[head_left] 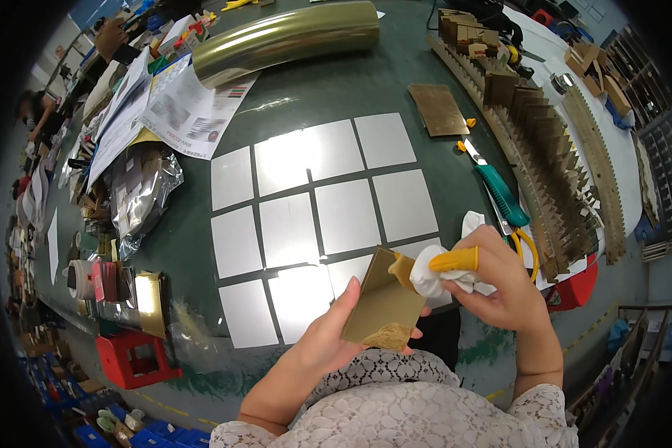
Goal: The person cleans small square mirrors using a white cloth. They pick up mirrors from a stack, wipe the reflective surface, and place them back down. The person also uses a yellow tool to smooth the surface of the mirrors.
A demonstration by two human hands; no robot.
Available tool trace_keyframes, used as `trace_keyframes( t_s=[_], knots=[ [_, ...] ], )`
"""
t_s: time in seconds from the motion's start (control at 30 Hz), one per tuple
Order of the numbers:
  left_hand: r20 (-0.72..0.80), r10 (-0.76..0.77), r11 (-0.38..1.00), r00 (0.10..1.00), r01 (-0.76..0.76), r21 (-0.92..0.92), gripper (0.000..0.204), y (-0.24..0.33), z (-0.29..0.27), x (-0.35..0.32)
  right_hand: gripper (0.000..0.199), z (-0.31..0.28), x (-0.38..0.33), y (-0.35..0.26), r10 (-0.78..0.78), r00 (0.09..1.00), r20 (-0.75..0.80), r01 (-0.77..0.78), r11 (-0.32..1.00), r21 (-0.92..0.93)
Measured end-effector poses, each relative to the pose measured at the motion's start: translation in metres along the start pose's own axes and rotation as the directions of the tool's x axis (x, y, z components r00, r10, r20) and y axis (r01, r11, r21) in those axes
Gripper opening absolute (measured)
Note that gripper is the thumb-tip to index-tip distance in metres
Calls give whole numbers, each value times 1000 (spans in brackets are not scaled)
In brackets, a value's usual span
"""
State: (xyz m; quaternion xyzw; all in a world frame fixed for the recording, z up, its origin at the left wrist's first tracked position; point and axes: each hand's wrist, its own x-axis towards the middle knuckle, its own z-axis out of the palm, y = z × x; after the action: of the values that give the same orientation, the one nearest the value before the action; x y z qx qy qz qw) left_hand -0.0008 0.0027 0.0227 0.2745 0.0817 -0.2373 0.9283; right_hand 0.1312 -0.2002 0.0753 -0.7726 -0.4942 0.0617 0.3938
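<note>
My left hand (pixel 328 336) is closed round the edges of a shiny gold plate (pixel 377 310), tilted up over the table's near edge. In my right hand (pixel 504 287) is a bunched white cloth (pixel 428 275), its tip against or very close to the plate's upper right edge. A yellow finger cot (pixel 454 260) covers one of that hand's fingers. Beyond both hands lie several silvery rectangular sheets (pixel 343 216) in rows on the green table (pixel 299 97); my hands and the gold plate partly hide the nearest row.
A green-handled utility knife (pixel 502 196) and yellow-handled scissors (pixel 526 250) lie to the right, beside toothed racks (pixel 537 142) of upright plates. A brownish plate (pixel 438 110) lies farther off. At the back is a gold film roll (pixel 287 43); papers (pixel 183 112) and a red stool (pixel 136 358) are left.
</note>
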Motion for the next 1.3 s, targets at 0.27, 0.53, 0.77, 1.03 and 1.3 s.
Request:
trace_keyframes(
  t_s=[0.27,0.53,0.77,1.03,1.3],
  knots=[
    [-28,-49,997,998,50,54,73,-2,6,0,26,7,-1,-1,-73,997,33,75,995,-65],
    [-1,-103,994,995,103,44,70,-8,9,0,25,12,19,-1,-194,980,50,197,978,-65],
    [17,-117,993,993,116,25,72,-9,4,1,23,8,9,-3,-151,982,114,163,982,-96],
    [24,-129,991,991,128,22,74,-10,0,1,27,3,-4,-4,-90,986,138,106,987,-118],
    [18,-117,993,993,117,15,72,-10,1,1,26,1,-12,-4,-61,988,144,79,990,-119]
  ],
)
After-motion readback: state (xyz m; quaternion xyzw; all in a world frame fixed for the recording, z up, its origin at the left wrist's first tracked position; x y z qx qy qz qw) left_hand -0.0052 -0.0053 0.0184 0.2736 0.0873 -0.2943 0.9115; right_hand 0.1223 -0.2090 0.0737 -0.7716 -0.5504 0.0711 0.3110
